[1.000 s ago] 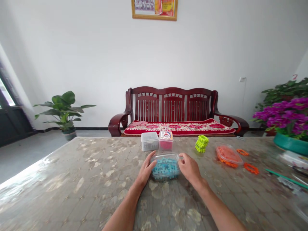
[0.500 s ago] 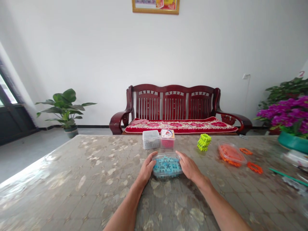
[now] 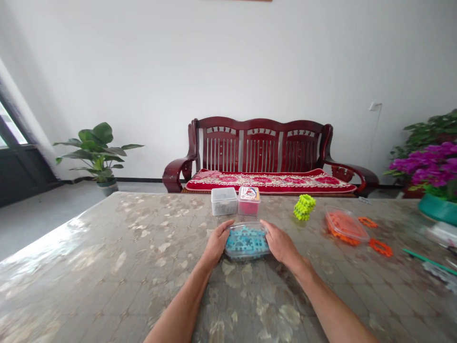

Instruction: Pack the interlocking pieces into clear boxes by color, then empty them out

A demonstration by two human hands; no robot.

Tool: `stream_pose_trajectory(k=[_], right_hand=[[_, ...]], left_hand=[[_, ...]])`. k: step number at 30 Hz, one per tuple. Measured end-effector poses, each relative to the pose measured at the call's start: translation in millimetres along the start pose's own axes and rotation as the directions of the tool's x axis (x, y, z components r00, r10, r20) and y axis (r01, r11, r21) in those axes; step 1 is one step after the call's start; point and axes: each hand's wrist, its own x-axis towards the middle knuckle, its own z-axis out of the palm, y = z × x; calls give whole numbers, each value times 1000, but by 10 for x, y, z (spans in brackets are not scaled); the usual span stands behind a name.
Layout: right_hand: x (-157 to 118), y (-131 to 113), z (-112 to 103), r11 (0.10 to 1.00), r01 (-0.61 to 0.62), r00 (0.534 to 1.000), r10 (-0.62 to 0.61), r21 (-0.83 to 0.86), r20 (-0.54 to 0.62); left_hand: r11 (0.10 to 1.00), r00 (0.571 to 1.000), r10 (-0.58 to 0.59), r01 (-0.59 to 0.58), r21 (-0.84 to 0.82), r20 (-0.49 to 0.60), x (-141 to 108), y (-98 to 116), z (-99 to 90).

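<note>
Between my hands is a clear plastic container (image 3: 247,242) full of light-blue interlocking toy pieces. My left hand (image 3: 216,242) grips its left side, thumb along the near top edge. On the opposite side my right hand (image 3: 283,244) holds the container's right end, its fingers partly hidden. Just beyond it stand a clear box with greyish contents (image 3: 224,202) and a smaller box with pink contents and a printed label (image 3: 249,202).
To the right are a yellow-green toy structure (image 3: 304,207), a clear container of orange pieces (image 3: 345,226) and loose orange rings (image 3: 380,247). A green stick (image 3: 430,260) and a flower pot (image 3: 438,207) sit farther right. A wooden bench (image 3: 260,152) stands behind the table (image 3: 117,267).
The view has tilted down slightly, so the wall picture has nearly left the frame. Both hands stay on the container, which appears slightly more tilted toward me.
</note>
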Motion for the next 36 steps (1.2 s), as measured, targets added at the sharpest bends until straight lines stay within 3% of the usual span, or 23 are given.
stream_pose_trajectory(k=[3,5,9,14,20,25,31,36], right_hand=[[-5,-22,-36,999,2,1000,-1,-38,31],[-10,-52,-57,999,-16,999,18,-52,36],[-28,-149,-111,992,-67,997,70,-104,33],[-34,-309,-219,968,-63,994,84,-243,76],[13,-461,-135,959,-77,994,94,-272,51],[39,-421,-8,980,18,1000,-16,-200,11],[32,-403,12,978,26,999,-31,-207,-18],[32,-364,78,986,20,999,-26,-163,-32]], left_hand=[[998,1000,12,-14,68,21,12,17,-13],[973,997,49,-63,224,66,38,53,-28],[845,981,110,-176,505,157,105,212,-31],[738,963,147,-259,623,226,44,437,126],[445,908,186,-419,791,376,-115,501,287],[444,902,181,-430,786,392,-95,488,261],[437,907,200,-422,794,372,-69,435,289],[485,908,235,-420,767,348,-72,392,302]])
